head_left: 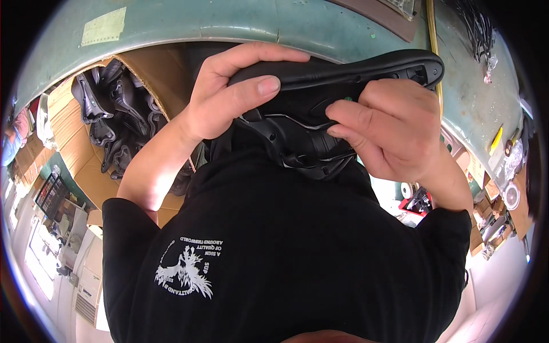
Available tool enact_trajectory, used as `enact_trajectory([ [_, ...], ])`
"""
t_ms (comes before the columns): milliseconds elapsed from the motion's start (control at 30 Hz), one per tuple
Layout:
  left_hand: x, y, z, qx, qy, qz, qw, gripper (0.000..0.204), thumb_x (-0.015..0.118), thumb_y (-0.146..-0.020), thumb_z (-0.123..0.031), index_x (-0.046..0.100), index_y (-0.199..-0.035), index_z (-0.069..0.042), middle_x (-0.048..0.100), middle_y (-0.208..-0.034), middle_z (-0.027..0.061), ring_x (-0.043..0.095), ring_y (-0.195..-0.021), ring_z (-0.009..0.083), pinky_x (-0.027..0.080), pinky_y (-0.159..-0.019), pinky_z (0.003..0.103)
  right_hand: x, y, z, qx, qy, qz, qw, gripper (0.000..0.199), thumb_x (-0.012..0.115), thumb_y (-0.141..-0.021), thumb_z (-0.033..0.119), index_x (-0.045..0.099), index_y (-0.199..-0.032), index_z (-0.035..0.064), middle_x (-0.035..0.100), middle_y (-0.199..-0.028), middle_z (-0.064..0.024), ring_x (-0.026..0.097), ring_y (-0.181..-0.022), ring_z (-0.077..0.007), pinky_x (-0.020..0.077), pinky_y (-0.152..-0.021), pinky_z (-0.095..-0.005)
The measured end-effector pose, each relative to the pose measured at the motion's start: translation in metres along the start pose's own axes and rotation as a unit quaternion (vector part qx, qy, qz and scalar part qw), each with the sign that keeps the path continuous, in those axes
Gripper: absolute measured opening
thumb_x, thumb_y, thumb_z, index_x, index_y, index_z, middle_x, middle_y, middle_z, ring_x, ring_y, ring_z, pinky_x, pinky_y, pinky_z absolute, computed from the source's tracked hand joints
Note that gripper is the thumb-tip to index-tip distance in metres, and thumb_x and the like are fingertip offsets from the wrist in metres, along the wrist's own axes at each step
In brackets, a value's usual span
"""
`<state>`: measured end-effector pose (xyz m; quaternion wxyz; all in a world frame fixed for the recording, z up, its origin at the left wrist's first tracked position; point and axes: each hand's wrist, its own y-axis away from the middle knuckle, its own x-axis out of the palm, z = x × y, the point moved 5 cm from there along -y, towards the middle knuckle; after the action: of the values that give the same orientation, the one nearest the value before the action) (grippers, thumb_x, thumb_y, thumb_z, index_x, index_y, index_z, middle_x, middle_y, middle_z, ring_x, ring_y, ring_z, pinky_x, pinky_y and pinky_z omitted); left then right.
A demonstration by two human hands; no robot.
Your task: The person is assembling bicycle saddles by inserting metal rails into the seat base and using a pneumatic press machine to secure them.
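A black bicycle saddle (320, 77) is held on its side in front of my chest, its narrow nose pointing right. My left hand (234, 86) grips its wide end, with the fingers over the top and the thumb pressed on the near side. My right hand (394, 123) is closed in a pinch against the saddle's underside, near the middle. What lies between those fingertips is too small to make out. Beside the right knuckles shows a small green spot. Below the saddle, a black moulded piece (303, 150) with openings rests near my lap; whether it is joined to the saddle I cannot tell.
At left stands an open cardboard box (68, 123) with several black saddle parts (123, 103). A green-topped table (200, 22) runs along the far side, bearing a pale paper strip (103, 27). Black straps or cables (477, 28) and a yellow-handled tool (496, 139) lie at right.
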<state>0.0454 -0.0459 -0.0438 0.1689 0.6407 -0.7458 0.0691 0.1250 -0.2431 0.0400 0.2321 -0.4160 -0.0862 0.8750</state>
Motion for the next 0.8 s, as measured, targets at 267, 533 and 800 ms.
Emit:
enact_trajectory([
  [267,0.007,-0.017,-0.009,-0.048,-0.069,0.063,0.994,0.06,0.063,-0.092,-0.036,0.067,-0.136,0.005,0.07,-0.128,0.0156,0.066,-0.118,0.0233,0.049,-0.105,0.035,-0.002,-0.009,0.0,-0.036,0.007,0.042,0.998,0.026,0.087,-0.074,0.012,0.077,-0.096,0.0032,0.05,-0.064,-0.0025,0.05,-0.05,-0.0198,0.0348,-0.045,-0.0341],
  [533,-0.009,-0.019,-0.02,0.011,-0.072,-0.03,0.997,0.044,0.062,-0.101,-0.018,0.065,-0.138,0.005,0.072,-0.128,0.0154,0.066,-0.119,0.0213,0.048,-0.107,0.034,-0.022,-0.038,-0.023,-0.044,0.04,-0.081,0.995,0.032,0.089,-0.069,0.022,0.073,-0.094,0.011,0.063,-0.09,-0.0048,0.067,-0.084,-0.0274,0.0538,-0.066,-0.0376],
  [800,-0.009,-0.11,-0.062,0.085,-0.206,-0.264,0.938,0.046,0.059,-0.11,-0.029,0.061,-0.139,0.007,0.067,-0.13,0.013,0.062,-0.117,0.0164,0.048,-0.104,0.032,-0.032,-0.051,-0.079,0.222,0.185,-0.286,0.914,0.066,0.081,-0.083,0.023,0.058,-0.138,-0.0049,0.066,-0.129,-0.0258,0.069,-0.11,-0.0449,0.0594,-0.093,-0.0448],
])
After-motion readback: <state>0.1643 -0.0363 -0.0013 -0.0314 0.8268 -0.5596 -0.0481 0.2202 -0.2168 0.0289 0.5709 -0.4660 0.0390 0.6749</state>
